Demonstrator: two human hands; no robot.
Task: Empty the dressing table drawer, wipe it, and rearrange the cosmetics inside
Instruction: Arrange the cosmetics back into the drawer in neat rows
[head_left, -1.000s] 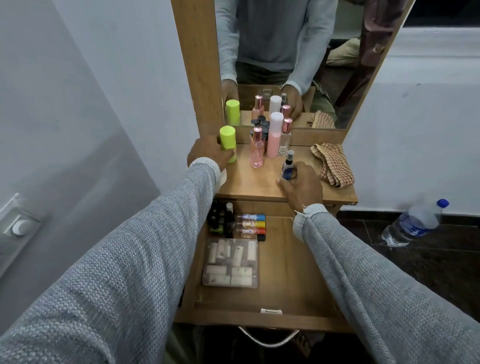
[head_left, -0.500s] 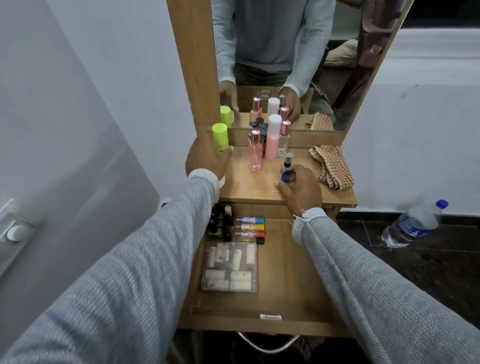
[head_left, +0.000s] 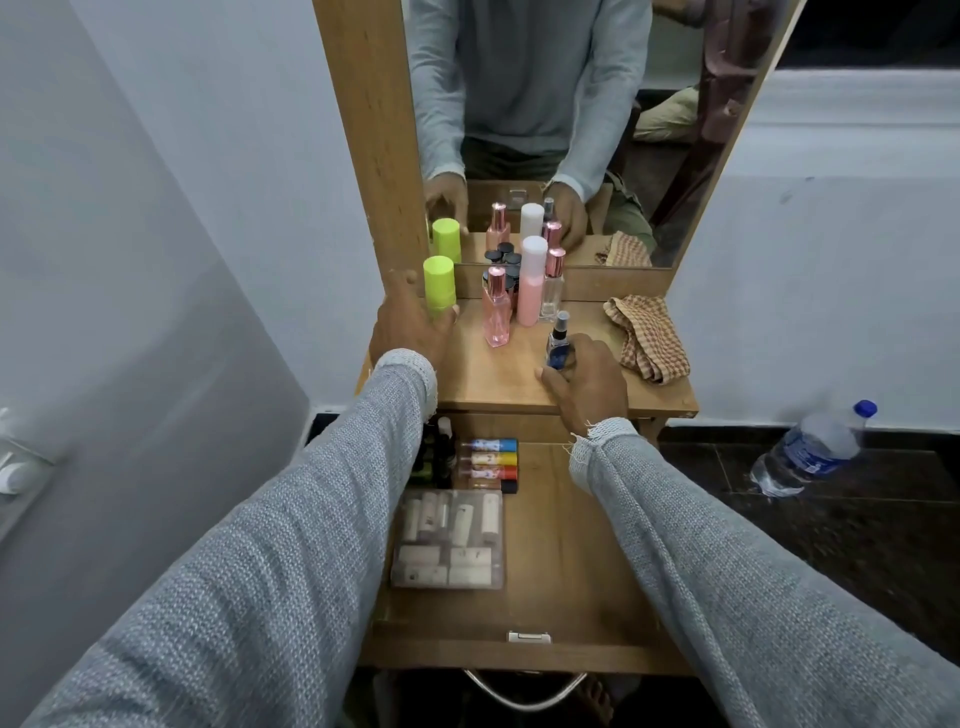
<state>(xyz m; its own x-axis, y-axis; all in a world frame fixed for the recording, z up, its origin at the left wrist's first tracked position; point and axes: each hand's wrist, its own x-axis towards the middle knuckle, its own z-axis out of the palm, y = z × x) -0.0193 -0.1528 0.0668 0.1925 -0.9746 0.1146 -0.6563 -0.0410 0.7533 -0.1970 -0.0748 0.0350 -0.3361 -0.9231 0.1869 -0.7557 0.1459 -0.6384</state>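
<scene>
Both hands clamped on bottles on the worktop above the open drawer.
Left hand (head_left: 410, 327) grips green-capped bottle (head_left: 439, 285); right hand (head_left: 587, 382) grips blue spray bottle (head_left: 559, 349). Risk: a sleeve toppling the pink bottles (head_left: 496, 312) between them; drawer (head_left: 571, 545) below is part-filled.

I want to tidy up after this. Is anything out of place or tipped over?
Yes: a plastic water bottle lies on its side on the dark floor, right of the dressing table. A checked cloth sits crumpled on the tabletop's right end. The bottles there stand upright.

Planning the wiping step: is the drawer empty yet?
No. The open wooden drawer still holds a clear plastic case and coloured tubes.
</scene>
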